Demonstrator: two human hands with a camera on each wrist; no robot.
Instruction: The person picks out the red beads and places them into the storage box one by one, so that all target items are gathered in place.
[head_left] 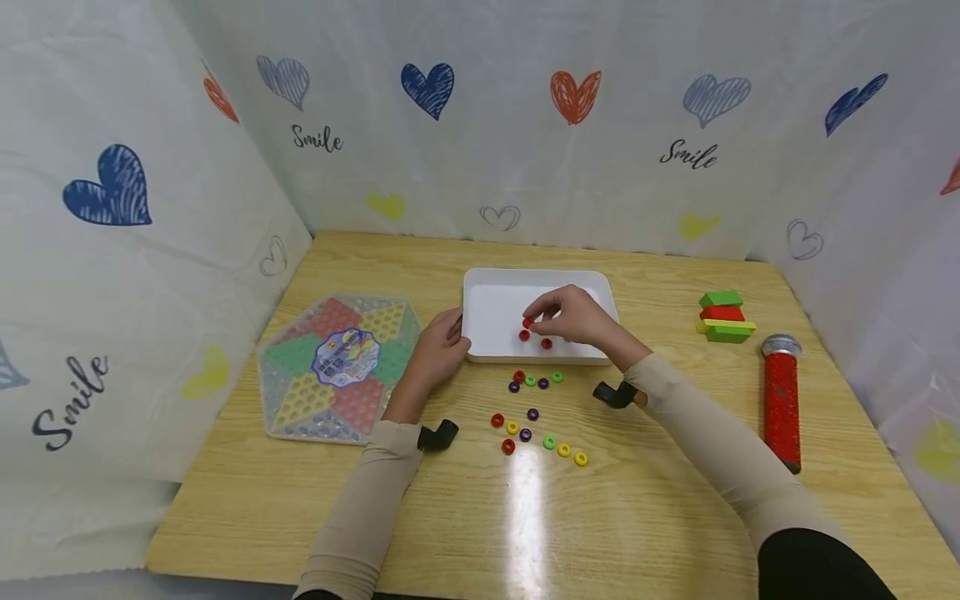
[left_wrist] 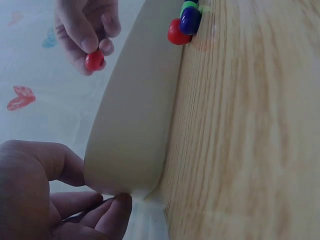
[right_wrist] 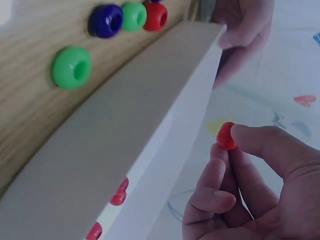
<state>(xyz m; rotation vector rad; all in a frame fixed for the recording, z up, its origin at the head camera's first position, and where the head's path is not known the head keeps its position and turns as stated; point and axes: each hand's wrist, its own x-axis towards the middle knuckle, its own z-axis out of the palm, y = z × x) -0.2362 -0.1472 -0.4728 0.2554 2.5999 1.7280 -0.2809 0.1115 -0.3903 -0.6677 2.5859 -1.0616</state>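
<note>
The right hand pinches a red bead between thumb and fingertips, above the white tray. Inside the tray lie more red beads, close below that hand. At the tray's left end the left hand holds the front corner, thumb and fingers against its wall. Loose beads lie on the table in front of the tray, among them a purple bead, a green bead and a yellow bead.
A hexagonal clear case with coloured triangles and a round label lies left of the tray. To the right are stacked green, red and yellow blocks and a red tube with a silvery top. Printed sheeting surrounds the wooden table.
</note>
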